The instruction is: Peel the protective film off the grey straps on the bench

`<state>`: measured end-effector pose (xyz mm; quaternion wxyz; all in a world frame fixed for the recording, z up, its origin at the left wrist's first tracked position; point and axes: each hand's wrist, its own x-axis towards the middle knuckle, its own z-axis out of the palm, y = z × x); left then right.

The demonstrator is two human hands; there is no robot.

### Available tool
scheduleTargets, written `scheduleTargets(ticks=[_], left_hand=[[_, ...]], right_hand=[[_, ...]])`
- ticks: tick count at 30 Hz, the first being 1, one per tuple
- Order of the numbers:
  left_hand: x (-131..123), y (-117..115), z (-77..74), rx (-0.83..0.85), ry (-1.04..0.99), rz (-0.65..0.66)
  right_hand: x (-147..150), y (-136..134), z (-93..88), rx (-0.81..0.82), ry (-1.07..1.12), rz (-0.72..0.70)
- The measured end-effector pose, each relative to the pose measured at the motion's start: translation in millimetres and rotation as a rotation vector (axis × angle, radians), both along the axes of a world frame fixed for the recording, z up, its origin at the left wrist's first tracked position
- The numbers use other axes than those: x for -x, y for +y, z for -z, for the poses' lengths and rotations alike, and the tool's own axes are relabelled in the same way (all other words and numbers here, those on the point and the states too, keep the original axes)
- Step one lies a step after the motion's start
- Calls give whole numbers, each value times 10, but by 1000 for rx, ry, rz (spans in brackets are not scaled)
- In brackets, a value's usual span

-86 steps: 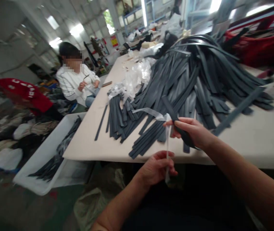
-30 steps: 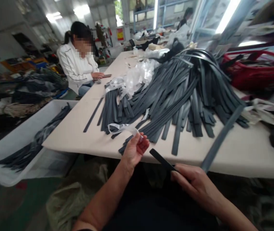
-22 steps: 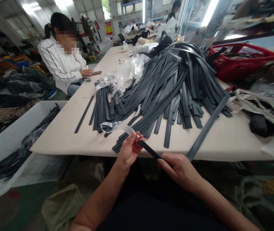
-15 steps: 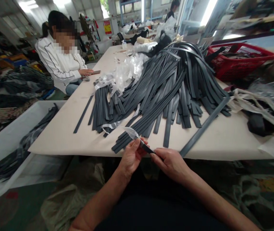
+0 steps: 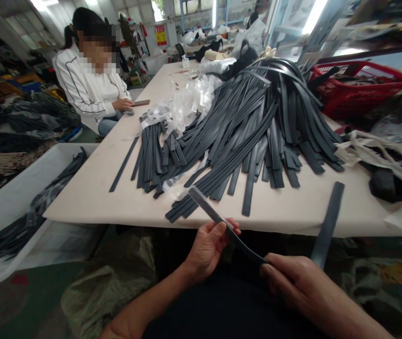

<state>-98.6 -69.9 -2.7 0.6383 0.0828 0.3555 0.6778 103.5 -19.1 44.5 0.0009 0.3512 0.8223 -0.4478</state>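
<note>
Both my hands hold a dark grey flat strap in front of the table edge. My left hand pinches it between thumb and fingers, and its squared, paler end points up and left over the pile. My right hand is closed round it lower down on the right. Beyond the right hand a strap length slants up over the table edge; its join to the held part is hidden. A large pile of similar straps fans over the table, with crumpled clear film on its left part.
The pale table runs away from me. At its left side a person in a white jacket holds a phone. A white bin with dark straps stands left. A red basket and bags lie right.
My right hand has drawn away down and right, so more strap shows between my hands. The strap's end now extends past my left hand, and the whitish film there is gone from it.
</note>
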Motion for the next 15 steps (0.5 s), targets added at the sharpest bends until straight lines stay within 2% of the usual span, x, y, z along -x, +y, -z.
scheduleTargets(ticks=[2, 4, 10, 12, 15], left_hand=[[-158, -48, 27, -12, 12, 139], [-227, -85, 55, -8, 36, 222], [-193, -148, 203, -11, 169, 138], [-253, -169, 297, 21, 203, 202], [-400, -189, 429, 30, 296, 353]], right_hand=[[123, -53, 82, 93, 56, 55], [114, -73, 170, 175, 108, 92], [-578, -174, 581, 315, 31, 114], [-685, -220, 726, 347, 15, 140], [-575, -244, 834, 351, 60, 146]])
